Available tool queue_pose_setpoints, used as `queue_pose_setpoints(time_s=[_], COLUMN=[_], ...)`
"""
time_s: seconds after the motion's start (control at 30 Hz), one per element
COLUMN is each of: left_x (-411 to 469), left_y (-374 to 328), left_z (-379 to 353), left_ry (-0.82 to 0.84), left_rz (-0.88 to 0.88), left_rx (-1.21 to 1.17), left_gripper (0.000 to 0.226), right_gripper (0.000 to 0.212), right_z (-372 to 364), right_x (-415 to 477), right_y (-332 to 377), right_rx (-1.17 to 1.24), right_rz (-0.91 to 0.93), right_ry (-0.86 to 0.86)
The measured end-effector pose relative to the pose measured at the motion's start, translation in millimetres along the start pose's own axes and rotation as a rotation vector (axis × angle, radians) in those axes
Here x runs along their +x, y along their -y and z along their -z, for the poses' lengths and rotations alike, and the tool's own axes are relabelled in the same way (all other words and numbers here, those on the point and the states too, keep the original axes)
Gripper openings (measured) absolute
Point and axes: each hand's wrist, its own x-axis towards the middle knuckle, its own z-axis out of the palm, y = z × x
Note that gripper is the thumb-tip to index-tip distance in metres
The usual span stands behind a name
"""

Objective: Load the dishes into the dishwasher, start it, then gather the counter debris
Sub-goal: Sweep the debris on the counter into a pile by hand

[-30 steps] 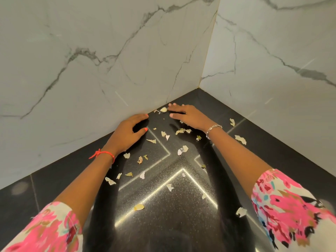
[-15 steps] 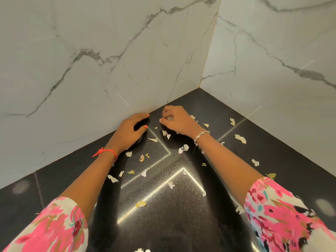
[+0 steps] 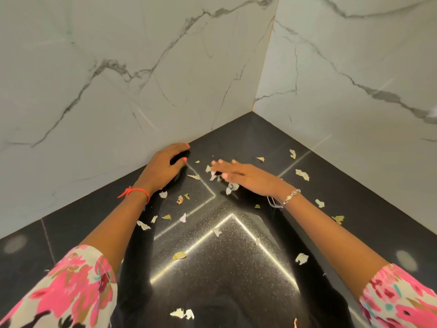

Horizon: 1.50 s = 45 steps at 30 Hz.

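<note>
- Counter debris [image 3: 302,174]: pale torn scraps lie scattered over the black counter [image 3: 236,280] in the corner where the two marble walls [image 3: 118,79] meet
- Your left hand [image 3: 163,169] is cupped, fingers curled, its far edge against the left wall and its near edge on the counter; nothing is visible inside it
- Your right hand [image 3: 246,177] is flat and spread, palm down, blurred, with scraps just under its fingertips [image 3: 216,162]; you cannot tell whether it touches them
- A red string bracelet [image 3: 136,192] sits on your left wrist, a silver bracelet [image 3: 292,196] on your right
</note>
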Motion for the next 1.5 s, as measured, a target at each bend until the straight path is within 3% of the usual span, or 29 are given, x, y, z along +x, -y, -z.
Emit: queue_pose_setpoints(time_s=[0.03, 0.1, 0.2, 0.33, 0.5, 0.57, 0.63, 0.73, 0.83, 0.9, 0.97, 1.03, 1.13, 1.27, 1.37, 1.5], left_x=[0, 0, -1, -1, -1, -3, -5, -6, -5, -5, -8, -19, -48, -100, -140, -174], left_y=[0, -1, -3, -3, -5, -6, -7, -8, -9, -12, -20, -30, -39, -42, -37, -20], left_z=[0, 0, 0, 0, 0, 0, -1, 0, 1, 3, 6, 10, 18, 28, 30, 32], left_ry=[0.001, 0.006, 0.013, 0.021, 0.035, 0.041, 0.059, 0.081, 0.105, 0.128, 0.162, 0.173, 0.100, -0.003, -0.017, -0.065], left_rz=[0.000, 0.001, 0.002, 0.008, 0.008, 0.010, 0.012, 0.030, 0.061, 0.092, 0.125, 0.151, 0.151, 0.136, 0.151, 0.261], left_rx=[0.003, 0.014, 0.019, 0.035, 0.056, 0.075, 0.102, 0.114, 0.080, 0.041, 0.003, -0.010, -0.018, -0.024, 0.041, 0.146], left_gripper=[0.039, 0.039, 0.039, 0.040, 0.040, 0.041, 0.043, 0.045, 0.045, 0.044, 0.042, 0.042, 0.042, 0.042, 0.044, 0.050], right_gripper=[0.041, 0.040, 0.049, 0.071, 0.077, 0.067, 0.056, 0.058, 0.075, 0.081, 0.077, 0.069, 0.069, 0.077, 0.084, 0.069], right_z=[2, 12, 38, 44, 12, 6, 10, 23, 13, -8, -26, -29, -17, -22, -59, -99], right_x=[-9, -20, -26, -26, -39, -53, -70, -89, -107, -113, -120, -133, -154, -175, -168, -160], right_y=[2, 0, -29, -60, -34, -19, -11, -27, -40, -30, -10, 6, -4, -19, 10, 66], right_rx=[0.089, 0.123, -0.114, -0.330, -0.393, -0.158, 0.043, -0.060, -0.269, -0.395, -0.307, -0.085, -0.157, -0.286, -0.358, -0.257], right_rz=[0.000, -0.028, -0.221, -0.476, -0.327, -0.237, -0.196, -0.317, -0.477, -0.402, -0.287, -0.250, -0.398, -0.694, -0.563, -0.217], right_ry=[-0.001, -0.177, -0.428, -0.330, -0.262, -0.160, -0.211, -0.415, -0.349, -0.287, -0.178, -0.181, -0.496, -0.445, -0.430, -0.302])
